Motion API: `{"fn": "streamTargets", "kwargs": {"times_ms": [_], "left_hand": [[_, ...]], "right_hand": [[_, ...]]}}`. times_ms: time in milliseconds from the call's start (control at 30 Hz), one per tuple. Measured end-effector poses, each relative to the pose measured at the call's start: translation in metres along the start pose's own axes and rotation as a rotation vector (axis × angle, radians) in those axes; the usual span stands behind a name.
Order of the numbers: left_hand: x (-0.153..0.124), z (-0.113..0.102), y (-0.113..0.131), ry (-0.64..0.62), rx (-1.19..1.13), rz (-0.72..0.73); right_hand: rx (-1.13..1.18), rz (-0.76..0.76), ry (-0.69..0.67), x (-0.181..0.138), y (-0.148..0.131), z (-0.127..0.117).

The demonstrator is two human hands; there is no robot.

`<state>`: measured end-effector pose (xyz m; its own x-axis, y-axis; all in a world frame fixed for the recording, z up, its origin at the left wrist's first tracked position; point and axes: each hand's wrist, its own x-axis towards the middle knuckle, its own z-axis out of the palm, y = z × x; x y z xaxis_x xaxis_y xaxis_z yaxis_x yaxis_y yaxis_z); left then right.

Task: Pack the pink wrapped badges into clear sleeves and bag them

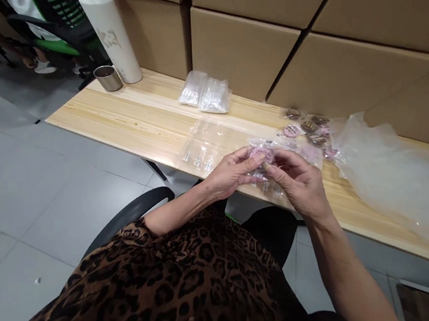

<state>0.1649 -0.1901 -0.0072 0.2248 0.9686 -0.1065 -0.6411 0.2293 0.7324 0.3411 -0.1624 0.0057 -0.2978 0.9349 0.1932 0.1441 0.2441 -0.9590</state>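
My left hand (231, 172) and my right hand (297, 181) meet over the front edge of a wooden table (125, 114). Together they pinch a small clear plastic bag (265, 154) with a pink item inside it. Flat clear bags (204, 146) with small printed marks lie on the table just left of my hands. A cluster of loose pink and brown small items (308, 128) lies behind my right hand.
Two packs of clear bags (206, 93) lie at the table's back. A white bottle (105, 20) and a metal cup (108, 78) stand at the far left corner. A large crumpled plastic sheet (394, 173) covers the right end. Cardboard boxes (240, 53) line the back.
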Motion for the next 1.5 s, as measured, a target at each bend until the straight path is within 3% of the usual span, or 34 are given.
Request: {"fn": "streamTargets", "kwargs": {"times_ms": [233,367,467,533,600,667,767,900,967,1067,1167,1300,1500], "left_hand": [[0.004,-0.008,-0.003,-0.071,0.034,-0.029],[0.001,-0.008,-0.004,-0.091,0.094,-0.026],[-0.006,-0.014,0.008,-0.108,0.299,0.056],[-0.011,-0.027,0.027,-0.013,0.555,0.210],[-0.014,-0.048,0.050,0.188,0.868,0.367],[-0.014,-0.071,0.074,0.419,1.173,0.422],[-0.007,-0.097,0.096,0.636,1.462,0.326],[0.005,-0.099,0.102,0.597,1.592,0.158],[0.011,-0.095,0.101,0.548,1.593,0.136],[0.018,-0.093,0.098,0.527,1.445,0.231],[0.025,-0.098,0.095,0.483,1.025,0.269],[0.026,-0.099,0.092,0.386,0.542,0.172],[0.023,-0.089,0.093,0.350,0.354,0.126]], "right_hand": [[-0.171,0.060,-0.003,0.003,-0.013,0.002],[-0.094,0.115,-0.046,0.004,-0.013,0.004],[0.009,0.149,-0.011,0.011,-0.014,0.005],[0.048,0.164,0.035,0.021,-0.016,0.008],[0.050,0.180,0.046,0.034,-0.017,0.013],[0.042,0.211,0.030,0.050,-0.015,0.018],[0.080,0.338,0.011,0.075,-0.005,0.029],[0.137,0.514,0.025,0.098,0.010,0.040],[0.142,0.561,0.065,0.104,0.013,0.043],[0.135,0.606,0.087,0.109,0.010,0.045],[0.115,0.625,0.053,0.113,0.006,0.046],[0.116,0.620,0.010,0.118,0.002,0.052],[0.012,0.672,-0.017,0.122,0.000,0.063]]}}
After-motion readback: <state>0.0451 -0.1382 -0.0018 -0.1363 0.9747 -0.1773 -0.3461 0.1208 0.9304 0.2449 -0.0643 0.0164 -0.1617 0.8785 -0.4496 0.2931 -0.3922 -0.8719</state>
